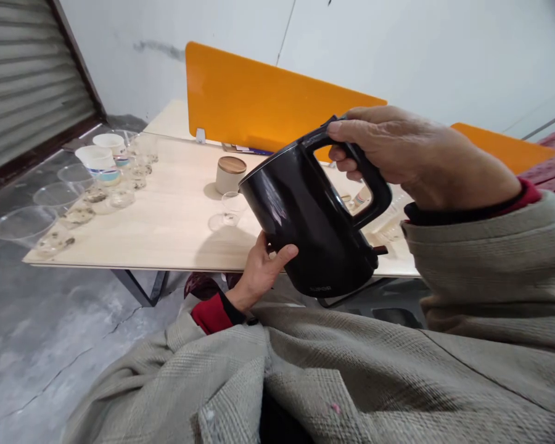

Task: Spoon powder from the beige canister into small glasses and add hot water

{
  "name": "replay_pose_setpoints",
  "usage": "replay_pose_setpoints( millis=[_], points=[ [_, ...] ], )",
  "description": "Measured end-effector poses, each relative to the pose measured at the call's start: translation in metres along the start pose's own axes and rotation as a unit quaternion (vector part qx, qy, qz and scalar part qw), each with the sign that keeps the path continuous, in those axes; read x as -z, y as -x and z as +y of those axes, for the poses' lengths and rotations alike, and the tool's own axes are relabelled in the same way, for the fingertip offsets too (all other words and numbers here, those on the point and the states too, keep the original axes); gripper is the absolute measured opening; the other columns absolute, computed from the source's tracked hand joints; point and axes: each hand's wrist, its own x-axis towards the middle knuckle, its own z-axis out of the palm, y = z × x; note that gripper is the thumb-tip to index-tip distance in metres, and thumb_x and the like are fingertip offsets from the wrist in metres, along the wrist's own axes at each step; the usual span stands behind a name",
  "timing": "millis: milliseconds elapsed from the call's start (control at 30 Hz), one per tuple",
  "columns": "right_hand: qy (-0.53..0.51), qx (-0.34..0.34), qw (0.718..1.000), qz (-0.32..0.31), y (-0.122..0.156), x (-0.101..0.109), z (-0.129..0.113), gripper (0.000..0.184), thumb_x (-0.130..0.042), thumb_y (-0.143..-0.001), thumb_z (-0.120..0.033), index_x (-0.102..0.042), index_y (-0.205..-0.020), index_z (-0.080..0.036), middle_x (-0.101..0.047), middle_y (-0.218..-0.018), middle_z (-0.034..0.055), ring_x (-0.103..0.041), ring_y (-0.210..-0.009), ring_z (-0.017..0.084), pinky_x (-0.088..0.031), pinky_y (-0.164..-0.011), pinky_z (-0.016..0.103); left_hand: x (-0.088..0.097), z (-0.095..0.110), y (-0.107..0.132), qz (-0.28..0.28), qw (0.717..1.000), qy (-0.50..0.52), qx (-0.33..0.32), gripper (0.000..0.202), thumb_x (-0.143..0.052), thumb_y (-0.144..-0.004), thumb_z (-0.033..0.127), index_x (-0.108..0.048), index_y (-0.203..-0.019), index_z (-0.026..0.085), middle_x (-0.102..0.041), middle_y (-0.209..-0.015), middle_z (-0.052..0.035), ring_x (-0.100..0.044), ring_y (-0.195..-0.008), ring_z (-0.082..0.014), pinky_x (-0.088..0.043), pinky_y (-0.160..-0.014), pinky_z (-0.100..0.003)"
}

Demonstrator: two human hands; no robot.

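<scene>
A black electric kettle [312,222] is held in the air over the table's near edge, tilted with its spout toward the left. My right hand [398,154] is wrapped round its handle from above. My left hand [263,268] presses against the kettle's lower left side, thumb and fingers on its body. Just beyond the spout a small clear glass [232,206] stands on the light wooden table [166,209], and behind it sits a beige jar with a wooden lid [230,174].
Several clear plastic cups and bowls [65,198] and white paper cups [97,161] line the table's left edge. An orange divider panel [259,98] stands along the back. A grey concrete floor [37,320] lies to the left, a roller shutter [23,68] beyond.
</scene>
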Motion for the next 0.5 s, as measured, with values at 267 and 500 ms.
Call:
replay_pose_setpoints(
  millis=[267, 500],
  points=[
    [0.194, -0.079, 0.978, -0.011, -0.025, -0.027, -0.03, 0.052, -0.053, -0.103, -0.001, -0.055, -0.055, -0.019, -0.053, -0.046, -0.0017, -0.042, -0.032, 0.004, -0.027, -0.029, 0.019, 0.0, 0.008, 0.0, -0.002, 0.997, 0.061, 0.047, 0.075, -0.083, -0.081, 0.072, -0.064, -0.13, 0.019, -0.066, -0.152, -0.0167, -0.059, -0.143, -0.0372, -0.052, -0.118, -0.053],
    [0.214, -0.117, 0.969, -0.032, -0.04, -0.041, -0.036, 0.046, -0.05, -0.104, -0.004, -0.053, -0.061, -0.019, -0.05, -0.045, -0.0065, -0.042, -0.031, 0.004, -0.028, -0.035, 0.018, 0.0, 0.007, -0.001, 0.01, 0.992, 0.086, 0.086, 0.084, -0.083, -0.077, 0.077, -0.06, -0.133, 0.018, -0.067, -0.149, -0.0186, -0.063, -0.137, -0.0387, -0.061, -0.106, -0.054]
  ],
)
